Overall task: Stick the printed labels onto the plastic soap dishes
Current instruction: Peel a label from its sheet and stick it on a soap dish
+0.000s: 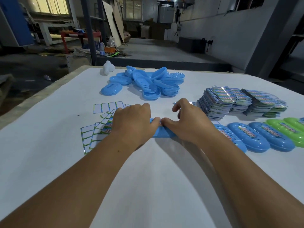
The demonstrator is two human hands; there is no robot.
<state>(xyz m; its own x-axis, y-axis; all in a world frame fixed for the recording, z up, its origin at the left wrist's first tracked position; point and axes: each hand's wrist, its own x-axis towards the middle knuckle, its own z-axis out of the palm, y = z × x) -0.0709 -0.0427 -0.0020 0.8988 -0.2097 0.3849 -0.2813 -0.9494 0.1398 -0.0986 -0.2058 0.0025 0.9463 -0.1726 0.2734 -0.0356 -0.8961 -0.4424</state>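
Observation:
A blue plastic soap dish lies on the white table in front of me, mostly covered by both hands. My left hand rests over its left end, thumb pressing on its top. My right hand covers its right end, thumb pressing beside the left thumb. A strip of printed label shows between the two thumbs. Fingers of both hands are bent over the dish's far side. Stacks of printed label sheets sit at the right.
A heap of unlabelled blue dishes lies at the far middle. Labelled blue dishes and green ones line the right. Used label backing sheets lie left of my hands. A white object stands by the table's far edge.

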